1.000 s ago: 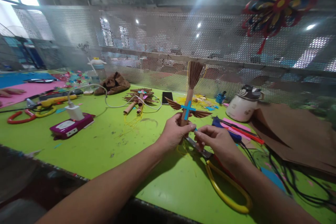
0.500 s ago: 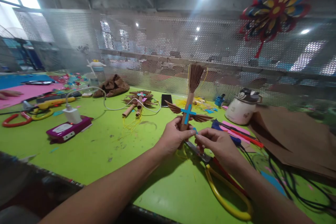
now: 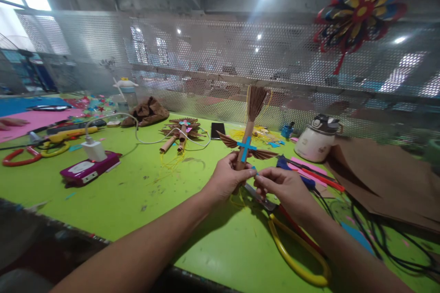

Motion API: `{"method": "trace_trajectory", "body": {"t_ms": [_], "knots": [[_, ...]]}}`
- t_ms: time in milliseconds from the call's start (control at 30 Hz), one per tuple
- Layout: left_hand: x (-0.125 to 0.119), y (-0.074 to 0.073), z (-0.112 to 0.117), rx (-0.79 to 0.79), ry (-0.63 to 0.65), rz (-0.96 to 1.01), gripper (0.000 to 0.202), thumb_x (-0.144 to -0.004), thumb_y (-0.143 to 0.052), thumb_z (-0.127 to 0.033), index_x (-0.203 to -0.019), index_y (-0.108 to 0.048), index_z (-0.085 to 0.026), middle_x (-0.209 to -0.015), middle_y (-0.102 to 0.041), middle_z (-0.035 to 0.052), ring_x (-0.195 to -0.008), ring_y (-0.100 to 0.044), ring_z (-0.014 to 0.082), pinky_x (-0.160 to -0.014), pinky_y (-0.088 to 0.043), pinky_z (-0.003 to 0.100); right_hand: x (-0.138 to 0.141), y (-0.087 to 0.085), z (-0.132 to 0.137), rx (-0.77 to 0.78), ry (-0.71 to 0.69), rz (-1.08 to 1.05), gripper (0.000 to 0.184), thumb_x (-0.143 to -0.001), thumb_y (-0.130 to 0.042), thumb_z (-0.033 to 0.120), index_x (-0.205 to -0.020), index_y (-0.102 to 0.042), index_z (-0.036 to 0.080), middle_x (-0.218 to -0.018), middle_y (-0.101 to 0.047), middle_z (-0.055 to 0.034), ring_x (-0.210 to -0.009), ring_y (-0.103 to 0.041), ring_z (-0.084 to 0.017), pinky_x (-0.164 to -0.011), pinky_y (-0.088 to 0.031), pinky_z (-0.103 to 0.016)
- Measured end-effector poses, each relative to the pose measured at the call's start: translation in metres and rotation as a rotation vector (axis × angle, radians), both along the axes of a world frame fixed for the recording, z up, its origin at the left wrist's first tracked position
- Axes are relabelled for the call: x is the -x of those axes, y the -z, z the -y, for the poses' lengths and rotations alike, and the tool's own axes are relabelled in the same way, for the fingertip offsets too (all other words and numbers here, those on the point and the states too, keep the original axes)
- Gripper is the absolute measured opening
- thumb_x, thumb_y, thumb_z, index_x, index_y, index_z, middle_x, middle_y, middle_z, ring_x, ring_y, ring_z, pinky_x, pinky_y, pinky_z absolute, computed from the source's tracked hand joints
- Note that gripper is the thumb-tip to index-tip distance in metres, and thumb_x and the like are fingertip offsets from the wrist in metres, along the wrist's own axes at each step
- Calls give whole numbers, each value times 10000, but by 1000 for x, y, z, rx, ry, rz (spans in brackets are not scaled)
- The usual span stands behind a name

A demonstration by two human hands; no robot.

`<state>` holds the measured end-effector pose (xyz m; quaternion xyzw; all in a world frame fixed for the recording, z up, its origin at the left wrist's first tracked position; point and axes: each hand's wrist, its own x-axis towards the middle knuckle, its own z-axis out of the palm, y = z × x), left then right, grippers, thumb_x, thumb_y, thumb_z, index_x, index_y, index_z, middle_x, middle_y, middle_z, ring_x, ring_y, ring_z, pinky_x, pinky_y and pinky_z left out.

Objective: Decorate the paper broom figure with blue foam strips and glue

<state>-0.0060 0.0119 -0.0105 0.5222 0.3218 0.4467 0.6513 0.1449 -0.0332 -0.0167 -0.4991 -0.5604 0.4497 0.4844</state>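
The left hand (image 3: 227,178) gripped the paper broom (image 3: 248,130), blue cross (image 3: 246,145) already on; the right hand (image 3: 285,187) had its fingers pinched on a blue scrap (image 3: 254,169), seemingly unattached.

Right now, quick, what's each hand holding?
Left hand: closed around the brown paper roll.
Right hand: pinching a small blue scrap against the roll.

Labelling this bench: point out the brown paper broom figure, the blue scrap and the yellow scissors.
Brown rolled-paper broom figure (image 3: 250,132), blue cross: head view, its tube.
Small blue paper scrap (image 3: 253,169): head view, its visible end.
Yellow-handled metal scissors (image 3: 277,239): head view, yellow handle loop.
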Motion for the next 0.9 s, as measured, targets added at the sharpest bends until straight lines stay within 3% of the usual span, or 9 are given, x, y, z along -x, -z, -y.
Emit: {"method": "trace_trajectory", "body": {"t_ms": [567, 900], "knots": [[-1, 2, -1, -2, -7, -17, 439, -569, -760, -221, -955, -567, -144, -718, -582, -1, -483, -459, 54, -452, -341, 192, 1, 0, 0, 61, 9, -11, 288, -649, -698, 434, -659, -642, 152, -505, -600, 9, -440, -500, -98, -488, -408, -246], [-4, 5, -1, -15, -48, -12, 419, -538, -766, -189, -896, -555, -135, -624, -542, -39, -477, -444, 54, -474, -338, 199, -1, -2, 1, 96, -43, 15, 317, -673, -677, 436, -583, -562, 155, -471, -533, 34, -396, -436, -70, -414, -341, -215]]}}
